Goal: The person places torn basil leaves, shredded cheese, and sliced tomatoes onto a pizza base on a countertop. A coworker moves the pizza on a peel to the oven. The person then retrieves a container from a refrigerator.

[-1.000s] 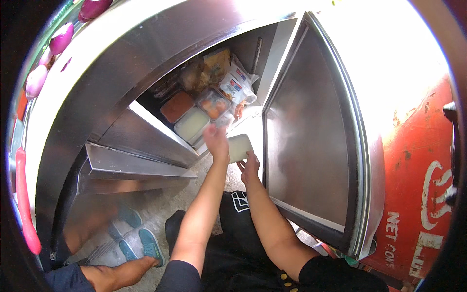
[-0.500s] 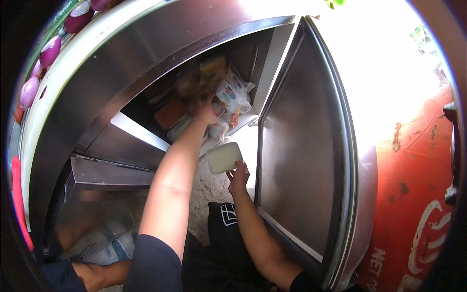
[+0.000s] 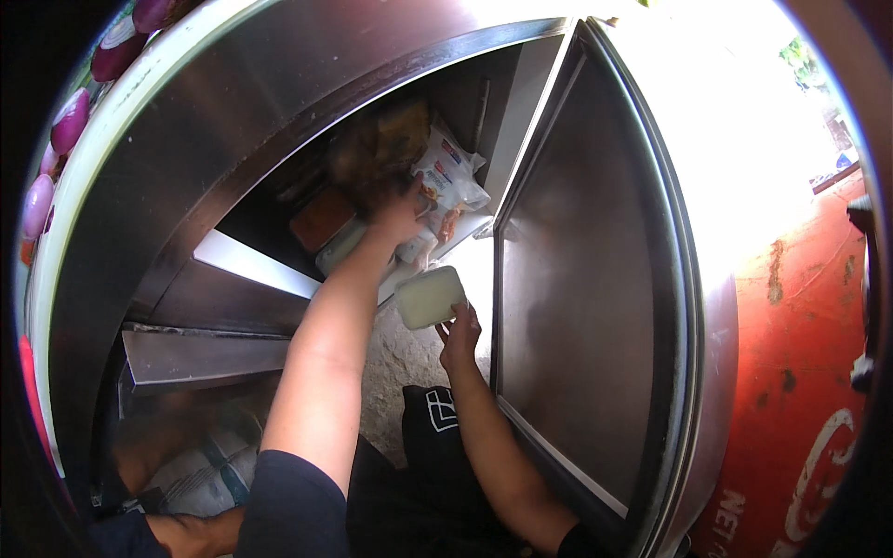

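Observation:
My right hand [image 3: 460, 337] grips a rectangular plastic container [image 3: 432, 298] with a pale greenish top by its near right corner, below the refrigerator opening. Deep in the dim compartment, my left hand [image 3: 398, 212] reaches in with its fingers spread, next to a white printed plastic bag [image 3: 450, 177]. Shadow and blur hide part of its fingertips, and no held thing shows there. Left of that hand sits a container with reddish-brown contents [image 3: 323, 219], beside a pale tub [image 3: 342, 247]. A yellowish package [image 3: 403, 132] lies farther back.
The steel refrigerator door [image 3: 577, 279] stands swung out on my right, with a red printed panel [image 3: 791, 372] beyond it. A protruding steel ledge [image 3: 205, 353] is at the left. Purple onions [image 3: 71, 121] lie along the upper left rim. Another steel door frame [image 3: 251, 265] borders the opening.
My left hand has shifted slightly within the compartment, its fingers now spread wider. The right hand still holds the container in nearly the same place. The view has shifted slightly.

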`<state>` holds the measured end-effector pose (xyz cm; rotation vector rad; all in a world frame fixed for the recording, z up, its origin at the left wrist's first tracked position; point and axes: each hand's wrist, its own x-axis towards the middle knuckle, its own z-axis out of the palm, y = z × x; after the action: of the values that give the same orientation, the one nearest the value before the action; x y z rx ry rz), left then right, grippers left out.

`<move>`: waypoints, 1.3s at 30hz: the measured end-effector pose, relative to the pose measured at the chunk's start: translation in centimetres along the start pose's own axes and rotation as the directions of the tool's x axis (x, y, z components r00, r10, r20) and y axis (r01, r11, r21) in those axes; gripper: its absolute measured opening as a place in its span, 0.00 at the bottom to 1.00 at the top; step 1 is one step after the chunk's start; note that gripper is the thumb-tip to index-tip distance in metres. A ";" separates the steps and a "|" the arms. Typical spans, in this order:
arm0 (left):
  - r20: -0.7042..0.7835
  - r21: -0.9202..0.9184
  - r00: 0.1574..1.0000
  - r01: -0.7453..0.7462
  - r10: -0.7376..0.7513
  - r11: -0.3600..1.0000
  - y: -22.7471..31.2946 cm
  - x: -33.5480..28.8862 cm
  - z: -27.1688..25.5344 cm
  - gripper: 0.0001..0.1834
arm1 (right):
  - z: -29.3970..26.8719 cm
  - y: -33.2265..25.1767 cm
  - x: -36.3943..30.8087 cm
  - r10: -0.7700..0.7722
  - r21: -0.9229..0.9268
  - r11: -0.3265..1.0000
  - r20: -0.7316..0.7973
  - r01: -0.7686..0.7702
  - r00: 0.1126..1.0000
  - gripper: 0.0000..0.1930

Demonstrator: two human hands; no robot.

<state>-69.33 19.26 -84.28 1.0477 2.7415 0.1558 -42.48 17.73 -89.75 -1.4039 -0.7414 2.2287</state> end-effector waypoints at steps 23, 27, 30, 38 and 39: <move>0.089 -0.984 0.722 -0.045 -0.686 -0.174 4.4 -17.5 4.1 0.15 | 0.0 -0.2 0.0 0.028 -0.052 0.998 -0.045 -0.030 0.999 0.24; 0.456 -0.808 0.660 0.026 -0.597 -0.588 4.1 -18.2 4.1 0.17 | -0.1 -0.1 0.3 0.049 -0.026 0.998 -0.079 -0.051 0.996 0.24; 0.003 -0.999 0.814 0.024 -0.582 0.028 6.4 -16.3 2.1 0.19 | -0.3 0.3 0.7 0.044 -0.022 0.999 -0.081 -0.046 0.996 0.22; -0.081 0.053 0.938 0.341 -0.336 0.939 3.0 -4.0 -0.9 0.56 | -0.2 0.5 1.0 0.036 -0.025 0.999 -0.081 -0.038 0.996 0.20; -0.017 0.093 0.938 0.347 -0.347 0.933 2.2 -3.0 -0.7 0.60 | -0.1 0.4 1.0 0.043 -0.023 0.999 -0.086 -0.045 0.995 0.21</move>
<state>-65.89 18.87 -82.75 0.5640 2.9034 -0.0285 -42.79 17.97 -90.73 -1.5315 -0.7182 2.1840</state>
